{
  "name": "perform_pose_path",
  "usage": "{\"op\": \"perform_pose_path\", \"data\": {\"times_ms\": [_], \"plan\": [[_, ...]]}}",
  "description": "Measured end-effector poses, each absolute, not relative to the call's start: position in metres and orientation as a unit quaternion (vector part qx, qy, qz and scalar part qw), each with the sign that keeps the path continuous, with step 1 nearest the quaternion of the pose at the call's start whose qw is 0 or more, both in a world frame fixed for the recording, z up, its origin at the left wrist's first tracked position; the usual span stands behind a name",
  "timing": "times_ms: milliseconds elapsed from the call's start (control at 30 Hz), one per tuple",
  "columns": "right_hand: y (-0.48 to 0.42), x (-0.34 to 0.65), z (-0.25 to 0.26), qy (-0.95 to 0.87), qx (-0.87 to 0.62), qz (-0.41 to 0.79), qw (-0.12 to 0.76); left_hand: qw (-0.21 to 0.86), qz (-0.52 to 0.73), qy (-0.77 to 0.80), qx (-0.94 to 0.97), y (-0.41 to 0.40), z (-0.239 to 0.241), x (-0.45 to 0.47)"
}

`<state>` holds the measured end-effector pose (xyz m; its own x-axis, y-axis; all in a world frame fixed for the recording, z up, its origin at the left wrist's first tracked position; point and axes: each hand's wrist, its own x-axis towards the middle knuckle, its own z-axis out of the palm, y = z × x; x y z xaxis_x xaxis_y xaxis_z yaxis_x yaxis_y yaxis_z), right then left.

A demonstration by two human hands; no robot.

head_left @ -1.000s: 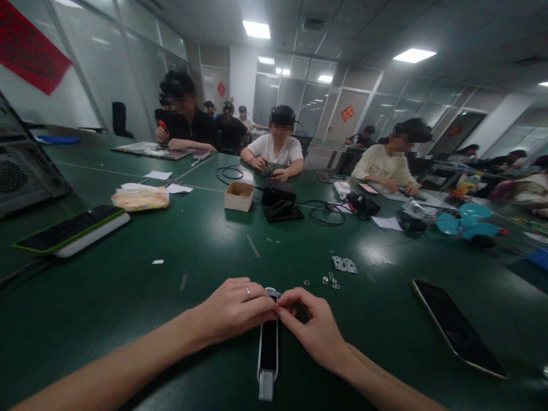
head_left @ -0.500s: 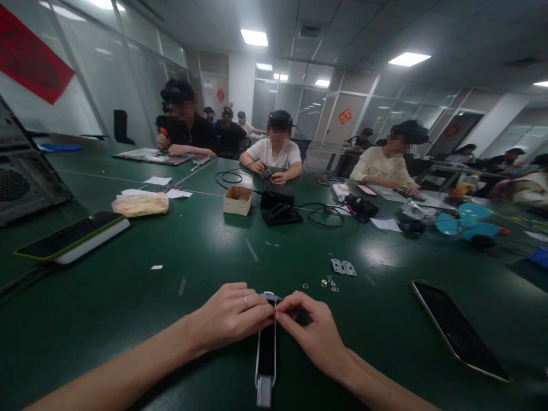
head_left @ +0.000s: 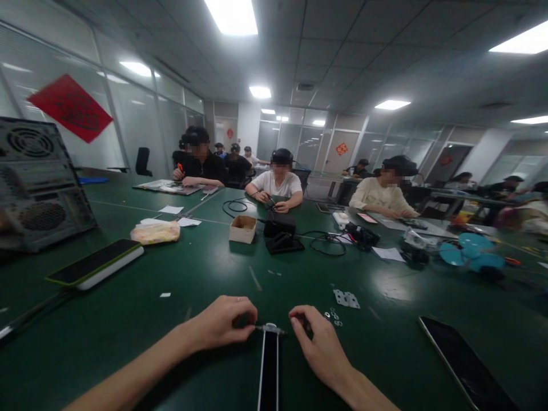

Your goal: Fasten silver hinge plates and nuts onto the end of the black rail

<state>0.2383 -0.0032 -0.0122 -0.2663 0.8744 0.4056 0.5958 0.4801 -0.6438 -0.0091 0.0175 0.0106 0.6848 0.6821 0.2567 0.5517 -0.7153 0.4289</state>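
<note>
A long, narrow frame (head_left: 262, 371) with pale metal edges and a dark middle lies on the green table, running toward me past the lower picture edge. Across its far end passes a thin metal rod (head_left: 280, 331). My left hand (head_left: 222, 324) pinches the rod's left end between thumb and fingertips. Just off the rod's right end, my right hand (head_left: 321, 342) is held with thumb and fingers apart, and nothing shows in it. Several small metal rings or nuts (head_left: 334, 315) lie beside it, partly hidden. Beyond them is a grey metal plate with holes (head_left: 346, 298).
A phone (head_left: 464, 365) lies at right, a green-edged device (head_left: 94, 262) at left. Further off stand a small box (head_left: 242, 230), a black device (head_left: 280, 228) with cables, blue fan blades (head_left: 473, 251) and a computer case (head_left: 38, 188). Other people sit across the table.
My right hand has come off the rod toward the right, and its fingers have parted. My left hand has shifted left to the rod's left end. The view has tilted up.
</note>
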Motion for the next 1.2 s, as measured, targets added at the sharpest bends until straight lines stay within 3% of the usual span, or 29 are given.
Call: {"op": "perform_pose_path", "data": {"times_ms": [233,700,1200], "plan": [[-0.01,0.233,-0.016,-0.82,-0.454,0.158,0.31,0.283,0.162,0.39,0.861,0.021,0.008,-0.01],[-0.01,0.237,-0.01,-0.83,-0.461,0.178,0.259,0.29,0.169,0.401,0.852,0.021,0.007,0.0],[-0.008,0.24,-0.01,-0.84,-0.444,0.162,0.267,0.286,0.16,0.414,0.849,0.021,0.001,0.005]]}}
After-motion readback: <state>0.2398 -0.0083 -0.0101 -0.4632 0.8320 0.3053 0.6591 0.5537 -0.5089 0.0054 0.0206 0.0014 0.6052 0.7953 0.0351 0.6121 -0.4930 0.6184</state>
